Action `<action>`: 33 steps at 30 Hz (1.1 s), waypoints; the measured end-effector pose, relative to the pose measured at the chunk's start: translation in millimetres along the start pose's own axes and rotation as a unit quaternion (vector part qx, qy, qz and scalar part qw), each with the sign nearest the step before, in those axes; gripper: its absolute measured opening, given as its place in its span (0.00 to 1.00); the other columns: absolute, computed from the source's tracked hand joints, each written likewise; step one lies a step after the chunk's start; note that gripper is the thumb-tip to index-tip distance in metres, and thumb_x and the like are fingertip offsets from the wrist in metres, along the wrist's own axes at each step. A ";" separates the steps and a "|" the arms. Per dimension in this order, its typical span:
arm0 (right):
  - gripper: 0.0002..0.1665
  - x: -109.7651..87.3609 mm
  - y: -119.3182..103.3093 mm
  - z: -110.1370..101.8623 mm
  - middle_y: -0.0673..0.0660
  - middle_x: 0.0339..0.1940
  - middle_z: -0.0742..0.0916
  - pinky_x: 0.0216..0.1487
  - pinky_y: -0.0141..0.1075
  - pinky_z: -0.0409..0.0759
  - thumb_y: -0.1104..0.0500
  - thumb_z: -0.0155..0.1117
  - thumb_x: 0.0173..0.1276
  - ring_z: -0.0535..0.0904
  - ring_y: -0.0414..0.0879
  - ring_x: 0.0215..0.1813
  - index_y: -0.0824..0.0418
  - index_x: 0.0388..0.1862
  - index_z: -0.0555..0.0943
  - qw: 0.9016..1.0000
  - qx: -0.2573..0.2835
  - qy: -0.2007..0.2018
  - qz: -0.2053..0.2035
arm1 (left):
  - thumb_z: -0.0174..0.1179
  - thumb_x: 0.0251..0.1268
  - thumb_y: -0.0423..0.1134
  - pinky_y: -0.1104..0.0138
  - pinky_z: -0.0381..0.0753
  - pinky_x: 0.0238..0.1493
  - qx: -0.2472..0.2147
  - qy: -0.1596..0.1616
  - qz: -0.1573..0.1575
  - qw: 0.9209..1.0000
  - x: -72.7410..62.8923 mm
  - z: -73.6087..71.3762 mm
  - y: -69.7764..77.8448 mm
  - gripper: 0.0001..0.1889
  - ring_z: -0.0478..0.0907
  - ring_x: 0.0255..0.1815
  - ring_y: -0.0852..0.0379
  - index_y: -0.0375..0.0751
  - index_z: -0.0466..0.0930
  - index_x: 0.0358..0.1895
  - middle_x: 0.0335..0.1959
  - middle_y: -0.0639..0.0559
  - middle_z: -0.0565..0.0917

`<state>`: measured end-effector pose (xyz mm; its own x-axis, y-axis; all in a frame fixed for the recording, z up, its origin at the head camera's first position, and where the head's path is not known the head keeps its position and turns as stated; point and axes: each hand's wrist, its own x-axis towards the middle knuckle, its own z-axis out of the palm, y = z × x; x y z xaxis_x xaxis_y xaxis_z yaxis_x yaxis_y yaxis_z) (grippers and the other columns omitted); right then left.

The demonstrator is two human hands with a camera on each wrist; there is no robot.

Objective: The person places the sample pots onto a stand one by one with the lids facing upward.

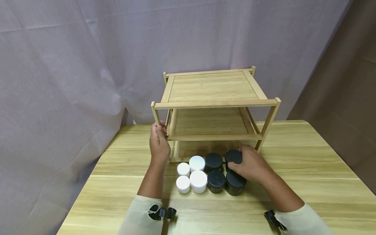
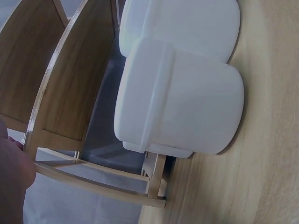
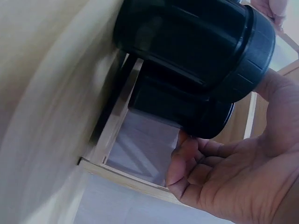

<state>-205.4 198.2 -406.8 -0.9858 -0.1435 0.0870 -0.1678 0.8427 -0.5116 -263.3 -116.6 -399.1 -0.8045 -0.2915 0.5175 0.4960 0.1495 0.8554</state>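
Note:
My left hand (image 1: 159,145) grips the left front post of a light wooden rack (image 1: 214,86) with tiered shelves. My right hand (image 1: 252,164) holds the lid of the rear right black jar (image 1: 233,156), fingers at its far side and thumb at its near side. In the right wrist view, curled fingers touch that jar's lid, while a larger black jar (image 3: 187,42) stands in front and hides the thumb tip. Two more black jars (image 1: 216,181) stand to the left. Several white jars (image 1: 198,181) continue the two rows; they also fill the left wrist view.
Everything stands on a wood-grain table (image 1: 123,182). A grey curtain (image 1: 123,49) hangs behind and to the left, with a brown one (image 1: 337,88) at the right. The jars sit close before the rack's lowest shelf (image 1: 205,148).

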 end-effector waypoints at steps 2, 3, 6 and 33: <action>0.34 -1.1 -1.8 -1.8 0.68 0.47 0.86 0.42 0.49 0.81 0.47 0.78 0.63 0.82 0.57 0.43 0.73 0.53 0.80 1.000 -0.007 0.003 0.002 | 0.37 0.92 0.38 0.72 0.72 0.40 -0.002 0.001 0.000 1.000 0.2 0.1 -0.3 0.19 0.69 0.36 0.59 0.26 0.74 0.60 0.38 0.33 0.73; 0.35 -1.6 -2.5 -2.7 0.70 0.49 0.85 0.43 0.51 0.82 0.47 0.78 0.63 0.83 0.59 0.44 0.74 0.55 0.79 1.000 -0.012 0.002 0.002 | 0.38 0.92 0.38 0.71 0.72 0.40 -0.002 0.001 0.001 1.000 0.3 0.3 -0.8 0.18 0.69 0.36 0.59 0.26 0.74 0.60 0.38 0.33 0.73; 0.42 -4.0 -5.0 -5.6 0.78 0.57 0.83 0.49 0.59 0.84 0.48 0.77 0.66 0.84 0.67 0.52 0.79 0.63 0.76 1.000 -0.031 0.001 -0.003 | 0.38 0.92 0.37 0.72 0.72 0.40 0.003 0.005 0.003 1.000 0.3 0.7 -1.4 0.18 0.69 0.36 0.58 0.25 0.74 0.59 0.38 0.32 0.73; 0.46 -27.5 -26.7 -34.9 0.74 0.63 0.83 0.42 0.61 0.83 0.45 0.80 0.58 0.82 0.64 0.53 0.72 0.67 0.79 0.992 -0.096 0.075 -0.024 | 0.40 0.92 0.36 0.71 0.74 0.41 0.018 0.009 0.002 1.000 -1.3 1.1 -2.2 0.17 0.70 0.36 0.57 0.26 0.74 0.60 0.38 0.31 0.74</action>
<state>-173.8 197.7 -365.7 -0.9632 -0.1185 0.2411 -0.1967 0.9222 -0.3328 -263.7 -115.5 -401.6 -0.7968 -0.3072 0.5204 0.4865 0.1848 0.8539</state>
